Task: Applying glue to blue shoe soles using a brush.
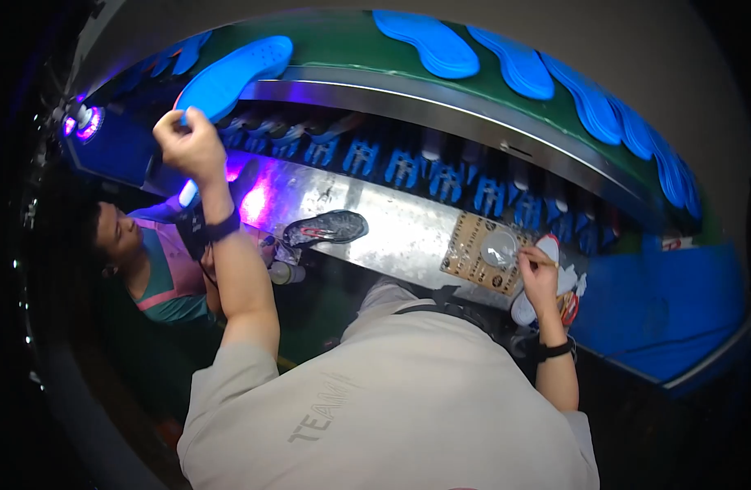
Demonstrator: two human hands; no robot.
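Note:
My left hand [191, 149] is raised at the far left, its thumb and fingers pinched on the near end of a blue shoe insole [238, 78]. The insole's other end, dotted with small holes, reaches over the metal edge of the green belt [335, 45]. My right hand [540, 279] hangs low at the right with its fingers curled together; whether something small is between them is hidden. Close by it, a round, clear shallow dish [500, 247] rests on a brown printed cardboard sheet [467, 260] on the metal shelf [400, 237].
Several blue insoles [429, 45] lie along the green belt. Beneath it stands a row of dark and blue shoe-like pieces [404, 167]. A dark sole-shaped piece [326, 229] lies on the shelf. A co-worker [159, 261] sits at the left, near a purple lamp [88, 122].

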